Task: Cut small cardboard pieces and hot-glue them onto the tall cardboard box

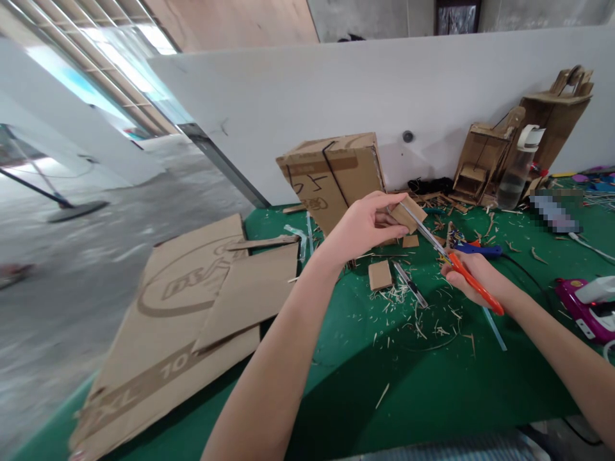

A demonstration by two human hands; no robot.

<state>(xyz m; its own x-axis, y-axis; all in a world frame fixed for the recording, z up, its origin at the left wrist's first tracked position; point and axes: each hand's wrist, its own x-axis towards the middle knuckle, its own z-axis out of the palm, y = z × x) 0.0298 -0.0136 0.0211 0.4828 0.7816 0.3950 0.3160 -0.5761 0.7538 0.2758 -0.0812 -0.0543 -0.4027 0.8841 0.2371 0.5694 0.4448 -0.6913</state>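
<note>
Between the thumb and fingers of my left hand (368, 224) is a small piece of cardboard (408, 214). My right hand (473, 275) grips orange-handled scissors (473, 282), whose blades point up and left and lie across the cardboard piece. Below the hands, a small cardboard rectangle (380, 275) lies on the green table beside a utility knife (410, 283), with thin shavings around them. A tall cardboard box (336, 176) with black markings stands just behind my left hand.
Large flat cardboard sheets (192, 307) cover the table's left side. A blue glue gun (480, 250) with a cord lies behind my right hand. Farther right are a water bottle (516, 169), cardboard models (485, 157), a phone (555, 212) and a purple device (583, 310). A white panel (288, 96) stands behind.
</note>
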